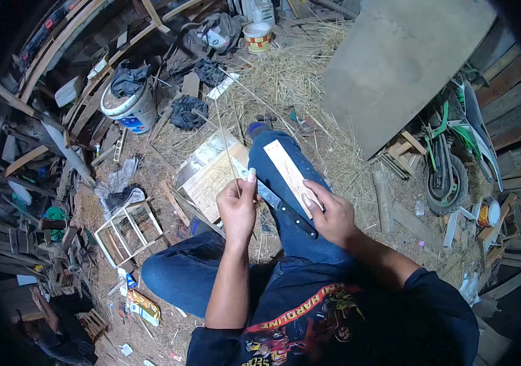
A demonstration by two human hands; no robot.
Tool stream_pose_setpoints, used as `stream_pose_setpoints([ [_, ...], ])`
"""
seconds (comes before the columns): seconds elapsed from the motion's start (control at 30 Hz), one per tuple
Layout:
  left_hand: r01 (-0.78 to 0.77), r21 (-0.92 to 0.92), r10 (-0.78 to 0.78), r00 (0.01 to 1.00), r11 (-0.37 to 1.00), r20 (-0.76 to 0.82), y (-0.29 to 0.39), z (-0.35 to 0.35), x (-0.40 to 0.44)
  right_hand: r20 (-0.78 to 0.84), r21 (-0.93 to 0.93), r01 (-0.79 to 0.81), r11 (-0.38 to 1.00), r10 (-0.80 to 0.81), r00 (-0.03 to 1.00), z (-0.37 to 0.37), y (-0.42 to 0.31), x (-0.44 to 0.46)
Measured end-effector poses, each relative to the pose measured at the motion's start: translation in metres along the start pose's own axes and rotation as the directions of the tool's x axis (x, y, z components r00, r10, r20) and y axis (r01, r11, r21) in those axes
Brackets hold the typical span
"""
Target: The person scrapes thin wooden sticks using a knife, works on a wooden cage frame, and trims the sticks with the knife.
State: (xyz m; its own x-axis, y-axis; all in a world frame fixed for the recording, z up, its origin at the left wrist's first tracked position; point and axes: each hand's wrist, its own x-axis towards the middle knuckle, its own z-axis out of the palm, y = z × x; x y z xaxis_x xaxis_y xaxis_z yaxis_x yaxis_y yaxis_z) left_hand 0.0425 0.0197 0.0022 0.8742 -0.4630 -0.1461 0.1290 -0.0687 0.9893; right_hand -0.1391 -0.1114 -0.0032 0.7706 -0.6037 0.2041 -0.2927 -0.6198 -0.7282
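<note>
My left hand [238, 204] is closed in a pinch on a long thin stick [221, 135] that points up and away from me. Under my right hand [332, 213] lies a flat pale wooden strip [285, 168], held between thumb and fingers over my thigh. A knife [282, 206] with a black riveted handle rests on the blue jeans between my hands, its blade pointing toward my left hand. Beyond my left hand, a light wooden board [214, 177] lies on the straw floor.
A wooden frame [129, 233] lies at left, below a white bucket [131, 110]. A large panel [397, 67] and a green motorbike [449, 152] stand at right. Another person [59, 326] is at the lower left. Straw and scraps cover the floor.
</note>
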Motion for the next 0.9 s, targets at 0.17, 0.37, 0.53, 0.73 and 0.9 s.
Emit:
stream_pose_setpoints([
  [0.17, 0.053, 0.076, -0.058, 0.996, 0.996, 0.063, 0.007, 0.001, -0.008, 0.057, -0.084, 0.075, 0.994, -0.07, 0.996, -0.006, -0.005, 0.003],
  [0.37, 0.072, 0.106, -0.086, 0.987, 0.992, 0.133, -0.001, 0.01, -0.014, -0.034, -0.195, 0.155, 0.969, -0.164, 0.986, -0.01, -0.004, 0.01],
  [0.53, 0.037, 0.088, -0.05, 0.987, 0.995, 0.151, -0.015, 0.019, -0.011, 0.028, -0.118, 0.039, 0.992, -0.036, 0.999, -0.007, 0.001, 0.004],
  [0.73, 0.18, 0.133, -0.201, 0.966, 0.975, 0.165, 0.0, 0.026, -0.014, 0.009, -0.131, 0.116, 0.985, -0.116, 0.993, -0.015, 0.009, 0.006],
  [0.9, 0.169, 0.04, -0.173, 0.958, 0.985, 0.229, 0.003, 0.038, -0.023, 0.132, 0.112, 0.092, 0.989, -0.107, 0.985, -0.026, -0.013, 0.014],
])
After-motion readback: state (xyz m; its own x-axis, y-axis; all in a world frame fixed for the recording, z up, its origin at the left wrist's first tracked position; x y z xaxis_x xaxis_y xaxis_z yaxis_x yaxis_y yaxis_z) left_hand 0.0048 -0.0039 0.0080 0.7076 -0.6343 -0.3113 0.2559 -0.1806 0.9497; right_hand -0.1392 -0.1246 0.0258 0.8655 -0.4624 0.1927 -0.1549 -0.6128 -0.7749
